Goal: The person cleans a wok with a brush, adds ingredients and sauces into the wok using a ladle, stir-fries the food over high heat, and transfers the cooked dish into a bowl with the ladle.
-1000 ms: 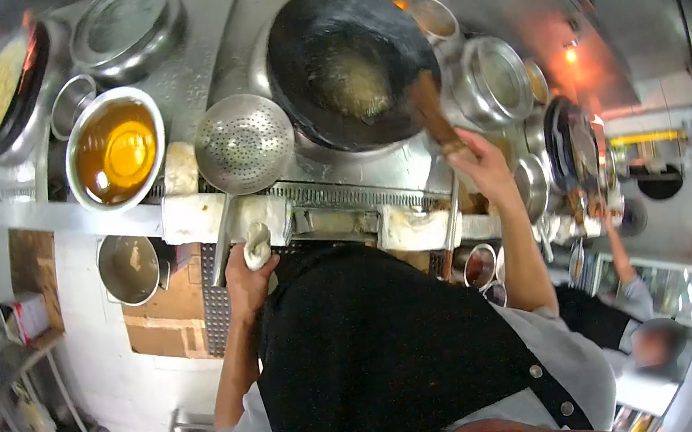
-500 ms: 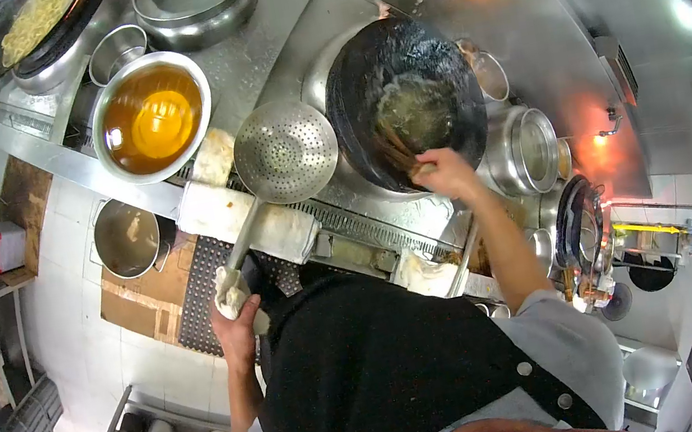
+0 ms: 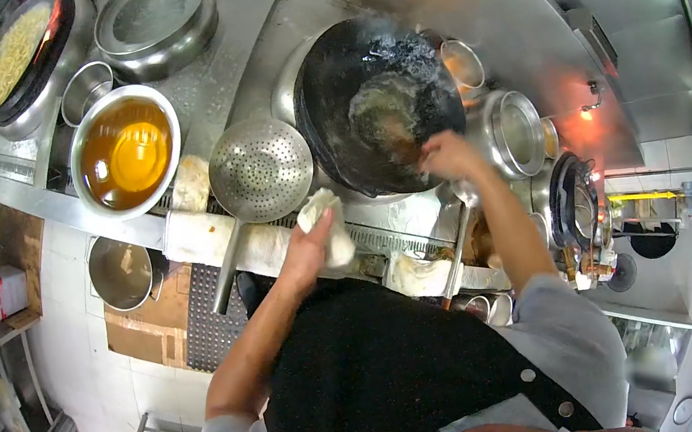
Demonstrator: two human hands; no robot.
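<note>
My left hand (image 3: pixel 307 245) is closed on a crumpled white cloth (image 3: pixel 331 235), just right of the handle of a perforated steel strainer (image 3: pixel 261 170). The strainer rests on the counter edge, its handle pointing toward me. Over the near right rim of a black wok (image 3: pixel 332 131), my right hand (image 3: pixel 448 157) is closed around the end of a brush, whose bristles are blurred in the wok. Cloudy, swirling water lies in the wok's bottom. A ladle (image 3: pixel 464 192) leans near my right wrist.
A bowl of amber liquid (image 3: pixel 89 197) stands left of the strainer. Behind it are a lidded steel pot (image 3: pixel 164 60) and a pan of noodles (image 3: pixel 13 61). More steel pots (image 3: pixel 518 132) stand right of the wok. Folded cloths (image 3: pixel 264 243) lie along the front edge.
My left hand has let go of the strainer handle and moved right and up with the cloth. My right hand remains at the wok's near rim. The view has shifted.
</note>
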